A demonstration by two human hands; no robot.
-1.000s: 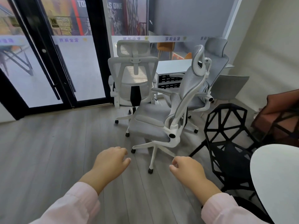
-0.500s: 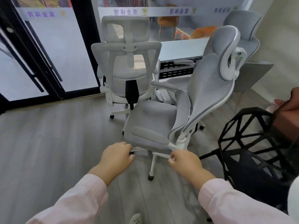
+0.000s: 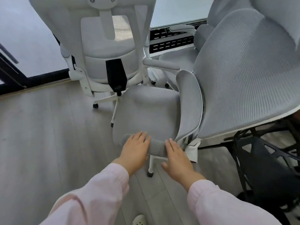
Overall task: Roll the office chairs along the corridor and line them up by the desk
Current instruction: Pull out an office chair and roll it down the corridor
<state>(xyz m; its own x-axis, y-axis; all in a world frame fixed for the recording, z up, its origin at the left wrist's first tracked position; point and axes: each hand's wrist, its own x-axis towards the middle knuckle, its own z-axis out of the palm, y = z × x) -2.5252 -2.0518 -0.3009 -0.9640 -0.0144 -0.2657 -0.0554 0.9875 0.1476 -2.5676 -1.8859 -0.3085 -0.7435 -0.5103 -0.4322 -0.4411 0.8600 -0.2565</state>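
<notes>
Just changed: both hands have come forward. Half a second ago they hung loosely curled, short of the chair. They now lie on the near armrest [image 3: 157, 146] of the nearest office chair [image 3: 146, 109].
Left hand [image 3: 135, 148]: laid over the front end of the armrest pad, with the fingers fairly straight across its top. The thumb is hidden, and no closed grip shows.
Right hand [image 3: 177, 156]: flat on the rear end of the same pad, fingers straight and thumb spread to the side, holding nothing.
Meaning for the task: contact is made, so this looks like the start of a push. From the side, a push on one armrest would probably swivel the seat as well as roll it.
Where the chair is: side-on to the person on the wood floor [image 3: 40, 135], with the backrest [image 3: 243, 70] to the right. Its seat edge overlaps the base of the second chair [image 3: 110, 62], and the table [image 3: 177, 12] lies beyond.
Chair's look: pale grey mesh seat, a tall reclined mesh back and a separate curved lumbar pad [image 3: 190, 103]. The frame and star base are white, with a small black caster [image 3: 150, 174] nearest the person.
Second chair: back turned to the camera, facing the table.
Third chair [image 3: 178, 57]: at the table, mostly hidden behind the backrest.
Close by: a black frame chair [image 3: 267, 159] just beside the backrest on the right.
</notes>
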